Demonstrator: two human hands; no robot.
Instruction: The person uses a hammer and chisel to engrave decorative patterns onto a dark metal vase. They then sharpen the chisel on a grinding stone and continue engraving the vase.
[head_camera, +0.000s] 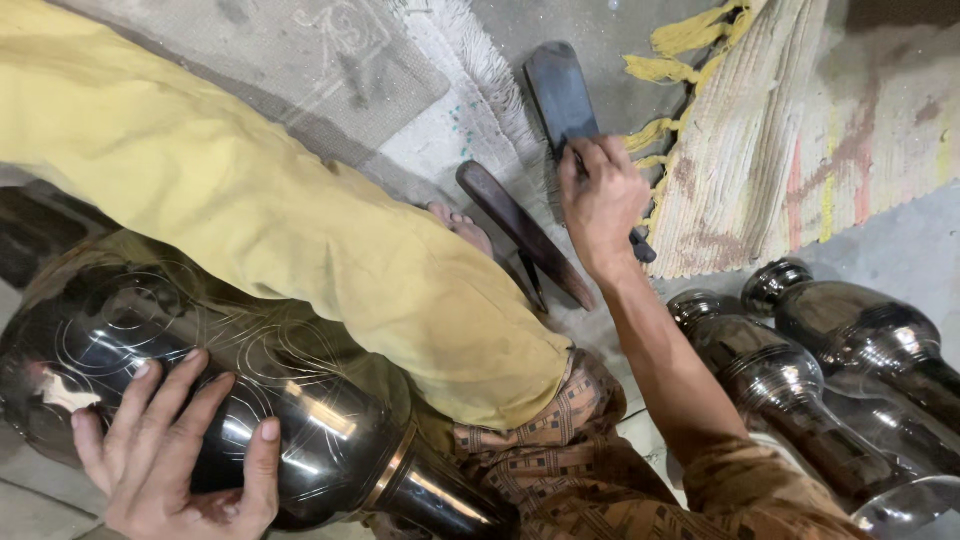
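My left hand (165, 455) lies spread on the belly of a large dark polished metal vase (300, 410) with engraved curved lines, which rests on its side against my yellow-trousered leg (300, 230). My right hand (600, 200) reaches forward to the floor and closes on a dark flat wooden mallet (560, 90), near its handle. A dark wooden-handled tool (520, 230) lies just left of that hand, beside my bare toes (460, 225).
Two more dark shiny vases (800, 390) lie side by side at the lower right. A striped rug with yellow fringe (800, 130) covers the upper right floor. A pale fringed mat (430, 110) lies under my leg.
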